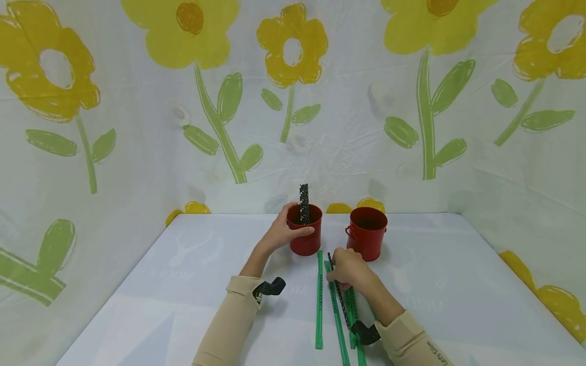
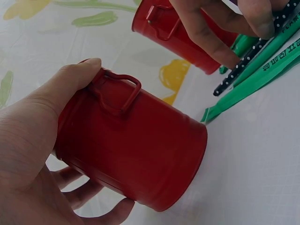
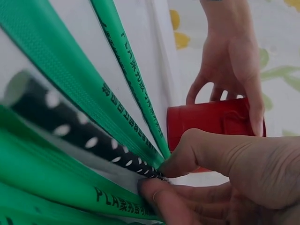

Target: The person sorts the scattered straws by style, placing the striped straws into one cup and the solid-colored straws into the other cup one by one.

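In the head view, two red buckets stand on a pale counter (image 1: 174, 315). The left hand (image 1: 280, 233) is clamped round the left bucket (image 1: 305, 245), which holds upright black dotted straws (image 1: 304, 203), bunched too closely to count. The right bucket (image 1: 369, 244) stands at 3 o'clock from it. At 5 o'clock from the left bucket, the right hand (image 1: 350, 269) pinches one black dotted straw (image 1: 340, 294) among at least four green packets (image 1: 319, 305). The right sleeve (image 1: 407, 338) seems to read "Let's Slim"; the counter's faint lettering cannot be read surely.

In the left wrist view, the left hand's thumb lies at the gripped bucket's rim, the fingers round its far side. The right bucket sits at 1 o'clock, with the pinched straw and at least three green packets towards 2 o'clock; their print is partly hidden.

In the right wrist view, thumb and fingers close on the one straw, which points to 9 o'clock. Four green packets show; "PLA", followed by Chinese characters, reads on two. The left bucket is at 3 o'clock.
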`<state>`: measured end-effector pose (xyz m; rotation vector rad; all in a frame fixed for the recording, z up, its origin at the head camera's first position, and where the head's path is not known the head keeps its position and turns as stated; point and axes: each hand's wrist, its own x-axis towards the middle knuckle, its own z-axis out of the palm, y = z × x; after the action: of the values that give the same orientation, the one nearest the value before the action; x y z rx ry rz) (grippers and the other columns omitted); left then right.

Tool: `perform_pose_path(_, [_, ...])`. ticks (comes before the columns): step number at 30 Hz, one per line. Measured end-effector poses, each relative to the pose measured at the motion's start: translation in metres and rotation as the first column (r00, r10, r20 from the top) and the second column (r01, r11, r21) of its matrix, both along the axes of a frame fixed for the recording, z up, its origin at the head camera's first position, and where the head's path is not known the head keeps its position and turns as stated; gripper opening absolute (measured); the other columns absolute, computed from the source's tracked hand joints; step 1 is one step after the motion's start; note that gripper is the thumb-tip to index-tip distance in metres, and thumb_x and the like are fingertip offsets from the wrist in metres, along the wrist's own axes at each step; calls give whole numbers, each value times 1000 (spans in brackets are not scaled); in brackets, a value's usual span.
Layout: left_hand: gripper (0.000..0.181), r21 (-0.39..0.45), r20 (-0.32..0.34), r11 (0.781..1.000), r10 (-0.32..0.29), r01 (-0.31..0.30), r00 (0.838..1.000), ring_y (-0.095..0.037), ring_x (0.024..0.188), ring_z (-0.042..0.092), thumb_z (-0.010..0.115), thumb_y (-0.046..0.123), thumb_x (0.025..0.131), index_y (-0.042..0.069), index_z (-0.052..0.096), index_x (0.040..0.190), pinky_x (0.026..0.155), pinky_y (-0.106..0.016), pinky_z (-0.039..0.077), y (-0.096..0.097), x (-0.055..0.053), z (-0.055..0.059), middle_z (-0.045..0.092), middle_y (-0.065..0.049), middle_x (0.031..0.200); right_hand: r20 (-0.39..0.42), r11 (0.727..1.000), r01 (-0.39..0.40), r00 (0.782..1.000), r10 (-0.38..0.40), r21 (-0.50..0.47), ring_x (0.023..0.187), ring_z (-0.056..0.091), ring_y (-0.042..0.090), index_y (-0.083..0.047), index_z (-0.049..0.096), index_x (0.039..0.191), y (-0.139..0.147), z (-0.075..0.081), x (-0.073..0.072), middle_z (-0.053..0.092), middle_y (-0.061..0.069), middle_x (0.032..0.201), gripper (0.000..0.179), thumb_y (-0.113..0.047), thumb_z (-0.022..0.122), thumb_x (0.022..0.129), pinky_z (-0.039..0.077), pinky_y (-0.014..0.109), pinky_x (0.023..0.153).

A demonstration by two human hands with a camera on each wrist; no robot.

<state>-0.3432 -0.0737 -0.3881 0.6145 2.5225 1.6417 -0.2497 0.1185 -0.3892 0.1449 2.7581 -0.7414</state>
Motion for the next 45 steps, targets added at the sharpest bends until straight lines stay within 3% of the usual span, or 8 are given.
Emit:
perform_pose_path(5, [86, -10, 29, 1000, -29, 29, 999, -32, 137, 43, 75, 27, 86, 13, 23, 153, 109, -52, 43, 0, 18, 23, 40, -13, 151, -13, 1000, -4, 1000, 4, 2, 52, 65, 16, 1, 62, 112, 2, 1, 0, 61, 11, 74, 43, -22, 81, 81, 54, 21, 49])
perform_pose_path(12, [91, -10, 17, 1000, -2, 3, 1000, -32, 138, 41, 77, 34, 84, 17, 21, 154, 111, -54, 41, 1, -4, -5, 39, -9, 153, -26, 1000, -4, 1000, 4, -3, 51, 65, 17, 0, 63, 107, 3, 1, 2, 61, 10, 70, 38, -22, 80, 81, 54, 21, 50])
perform_pose_path(15, [92, -9, 1, 1000, 5, -5, 1000, -29, 137, 43, 78, 37, 82, 19, 23, 154, 110, -54, 42, 1, -7, -11, 41, -6, 151, -34, 1000, -8, 999, 8, 1, 51, 65, 17, -1, 63, 103, 3, -1, 3, 61, 10, 68, 35, -22, 80, 81, 54, 21, 50])
perform_pose_path(26, [87, -7, -22, 1000, 9, -9, 1000, -25, 133, 46, 78, 41, 81, 24, 28, 150, 108, -49, 45, 1, -5, -14, 45, -2, 146, -62, 1000, -23, 998, 22, -7, 50, 64, 15, -1, 63, 105, 5, -8, 2, 61, 9, 72, 36, -22, 80, 81, 54, 21, 49])
perform_pose_path(34, [86, 4, -15, 1000, 5, -5, 1000, -27, 135, 45, 78, 37, 83, 24, 27, 151, 108, -53, 44, 1, -6, -15, 44, -3, 148, -59, 1000, -17, 998, 16, -11, 51, 64, 16, -2, 62, 102, 5, -9, 2, 61, 9, 72, 34, -21, 80, 81, 54, 21, 50])
perform_pose_path(38, [88, -4, -2, 1000, -4, 4, 1000, -31, 138, 42, 77, 33, 84, 19, 24, 153, 109, -55, 42, 1, -2, -10, 40, -8, 151, -64, 1000, -21, 998, 20, -10, 51, 64, 16, -3, 63, 97, 5, -9, 2, 61, 9, 70, 30, -21, 80, 81, 54, 21, 50])
perform_pose_path(45, [86, -13, 8, 999, -41, 41, 999, -33, 137, 42, 74, 28, 87, 9, 23, 153, 109, -53, 43, 0, 17, 18, 39, -15, 152, -80, 1000, -18, 997, 16, -16, 51, 64, 16, -3, 66, 93, 7, -6, 0, 62, 8, 66, 27, -22, 81, 81, 54, 21, 51])
